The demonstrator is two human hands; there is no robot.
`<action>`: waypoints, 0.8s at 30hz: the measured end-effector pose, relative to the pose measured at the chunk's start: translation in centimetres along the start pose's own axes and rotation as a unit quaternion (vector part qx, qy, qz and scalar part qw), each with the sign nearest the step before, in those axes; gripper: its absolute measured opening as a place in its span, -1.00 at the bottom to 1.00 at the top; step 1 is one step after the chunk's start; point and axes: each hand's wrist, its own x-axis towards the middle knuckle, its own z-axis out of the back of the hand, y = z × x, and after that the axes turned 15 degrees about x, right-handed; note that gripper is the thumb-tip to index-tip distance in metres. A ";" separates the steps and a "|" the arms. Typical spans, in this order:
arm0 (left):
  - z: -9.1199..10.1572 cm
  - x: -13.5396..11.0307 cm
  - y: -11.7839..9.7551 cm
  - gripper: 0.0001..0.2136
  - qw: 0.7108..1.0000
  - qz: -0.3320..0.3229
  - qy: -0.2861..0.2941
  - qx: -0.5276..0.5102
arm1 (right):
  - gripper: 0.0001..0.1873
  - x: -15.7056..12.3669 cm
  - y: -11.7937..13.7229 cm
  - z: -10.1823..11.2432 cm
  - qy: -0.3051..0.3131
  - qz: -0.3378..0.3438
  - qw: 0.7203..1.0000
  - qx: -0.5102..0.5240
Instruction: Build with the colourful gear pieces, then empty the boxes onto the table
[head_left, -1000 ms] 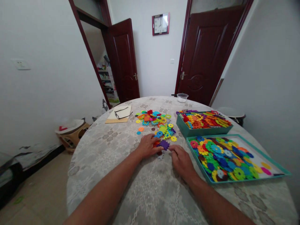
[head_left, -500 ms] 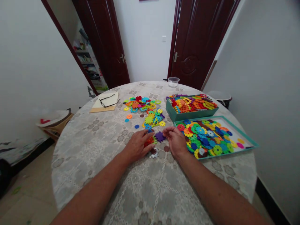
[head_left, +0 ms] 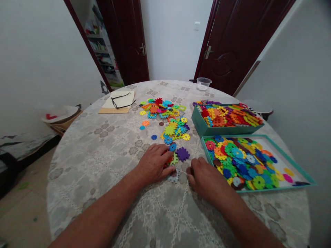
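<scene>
My left hand rests on the table, its fingers curled around a red-orange plastic piece that they mostly cover. Against that piece lies a lime green toothed piece. Under the left thumb sits a white toothed piece with a brown disc on it. My right hand is closed, thumb and fingertips at a small brown disc on the cloth. A purple toothed piece lies flat above and between both hands, touched by neither. Just above the left fingers is a blue disc.
A loose pile of colourful pieces spreads beyond my hands. To the right stand a green box full of pieces and a tray of notched discs. Eyeglasses lie on a notebook; a clear bowl stands at the far edge.
My right hand has left the purple piece and come nearer to me, down to the brown disc. My left hand stays over the red-orange piece. The camera view has shifted.
</scene>
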 end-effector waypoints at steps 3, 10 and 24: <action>0.0 -0.1 0.1 -0.58 1.000 0.011 -0.001 -0.009 | -0.83 0.0 -0.2 0.1 0.015 0.006 0.999 0.031; -0.6 -0.4 0.4 -0.42 0.998 0.043 -0.025 -0.040 | -0.92 0.0 -0.3 0.3 0.015 0.052 0.989 0.139; 3.1 -2.1 5.4 -0.37 0.989 0.009 0.103 -0.105 | -0.76 0.0 -9.1 5.4 -0.446 -0.005 0.890 -0.089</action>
